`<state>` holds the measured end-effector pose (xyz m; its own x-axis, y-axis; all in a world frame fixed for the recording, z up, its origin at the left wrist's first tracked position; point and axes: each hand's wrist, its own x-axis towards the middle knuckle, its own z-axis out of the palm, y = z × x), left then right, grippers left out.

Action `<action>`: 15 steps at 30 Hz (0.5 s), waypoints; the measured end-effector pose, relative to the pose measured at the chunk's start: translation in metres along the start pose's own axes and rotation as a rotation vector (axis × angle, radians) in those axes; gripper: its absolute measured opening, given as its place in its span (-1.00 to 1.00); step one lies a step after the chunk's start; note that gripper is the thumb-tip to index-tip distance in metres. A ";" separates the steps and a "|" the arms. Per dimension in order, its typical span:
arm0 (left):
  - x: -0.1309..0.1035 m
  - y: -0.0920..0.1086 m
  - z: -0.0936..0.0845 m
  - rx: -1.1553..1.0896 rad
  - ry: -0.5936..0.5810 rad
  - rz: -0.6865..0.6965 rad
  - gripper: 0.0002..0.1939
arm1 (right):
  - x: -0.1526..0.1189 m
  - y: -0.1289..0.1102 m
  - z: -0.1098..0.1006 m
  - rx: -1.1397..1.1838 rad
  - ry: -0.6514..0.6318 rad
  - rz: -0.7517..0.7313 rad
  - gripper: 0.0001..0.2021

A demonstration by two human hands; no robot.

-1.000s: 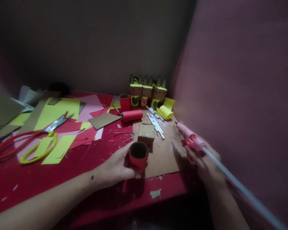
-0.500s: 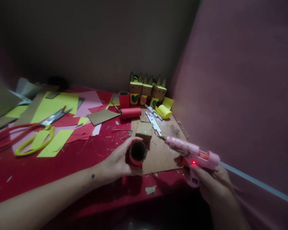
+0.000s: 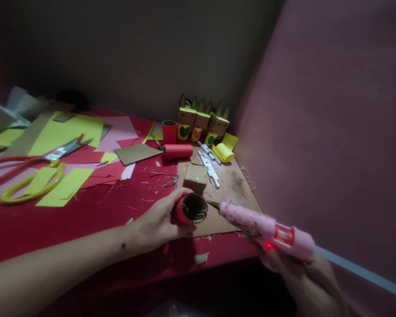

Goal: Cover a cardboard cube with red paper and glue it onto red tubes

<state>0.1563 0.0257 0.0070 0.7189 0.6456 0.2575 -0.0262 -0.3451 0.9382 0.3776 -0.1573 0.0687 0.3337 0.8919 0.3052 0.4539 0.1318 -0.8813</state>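
Note:
My left hand (image 3: 163, 220) is wrapped round a red cardboard tube (image 3: 184, 212), whose open end with a corrugated rim faces up toward me. In my right hand (image 3: 293, 268) is a pink glue gun (image 3: 251, 220) with a red light on it. The gun's metal nozzle is at the right edge of the tube's rim; whether they touch is unclear. A white cord runs from the gun's back end to the right. Just behind the tube sits a small cardboard box (image 3: 196, 176).
Box-headed cardboard figures (image 3: 202, 121) stand at the back beside an upright red tube (image 3: 169, 132). Another red tube (image 3: 178, 151), white markers (image 3: 208, 167) and rolled yellow paper (image 3: 225, 152) lie nearer. Scissors (image 3: 57, 154) rest on coloured paper at left, on the red cloth (image 3: 102, 220).
The glue gun has moved left and down, bringing its nozzle to the tube's rim. My left hand has tilted the tube slightly. The view has shifted a little.

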 end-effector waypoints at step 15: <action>-0.006 0.002 -0.013 0.318 0.033 0.160 -0.65 | 0.022 0.000 0.015 0.026 -0.248 -0.031 -0.63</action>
<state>0.1432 0.0302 0.0104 0.6999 0.5862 0.4080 0.0846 -0.6353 0.7676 0.3727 -0.1311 0.0700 0.1059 0.9656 0.2375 0.4380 0.1692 -0.8829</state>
